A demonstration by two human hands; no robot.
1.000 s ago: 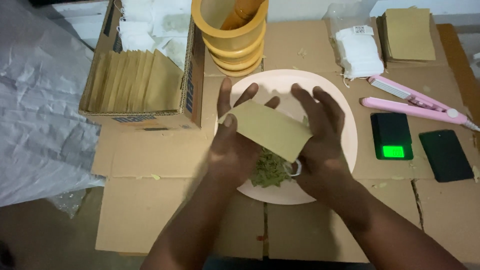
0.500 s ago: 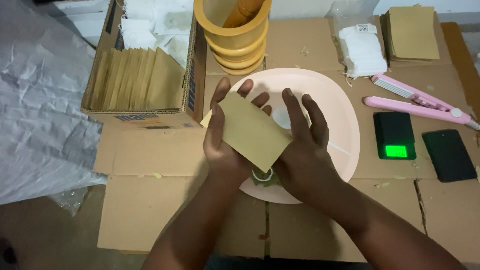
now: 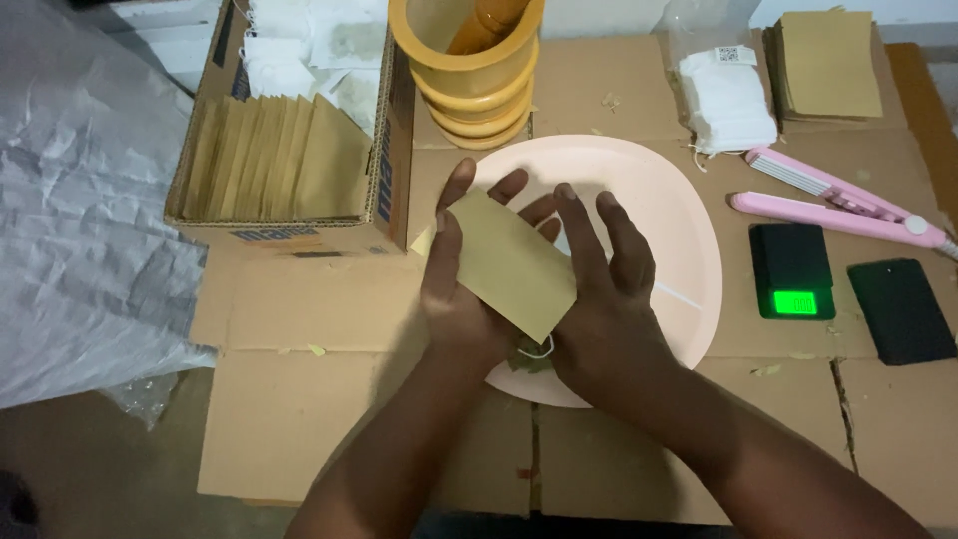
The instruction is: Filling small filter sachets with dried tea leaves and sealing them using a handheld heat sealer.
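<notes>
Both of my hands hold a flat tan paper pouch (image 3: 509, 262) over the near left part of a large pale pink plate (image 3: 679, 240). My left hand (image 3: 461, 284) supports it from beneath and at its left end. My right hand (image 3: 604, 284) grips its right end, fingers spread flat on top. A little green dried herb and a white string (image 3: 534, 351) show under the hands at the plate's near rim.
A cardboard box (image 3: 299, 160) of upright tan pouches stands at the left. Stacked yellow tubs (image 3: 474, 65) sit behind the plate. At the right lie a bag of white sachets (image 3: 726, 100), a tan pouch stack (image 3: 823, 62), a pink sealer (image 3: 838, 200), a small scale (image 3: 793, 271) and a black phone (image 3: 903, 309). Grey plastic sheet (image 3: 80, 210) lies far left.
My hands have carried the pouch left and slightly away, toward the box. The green herb pile, plain a second ago, is now mostly hidden under them.
</notes>
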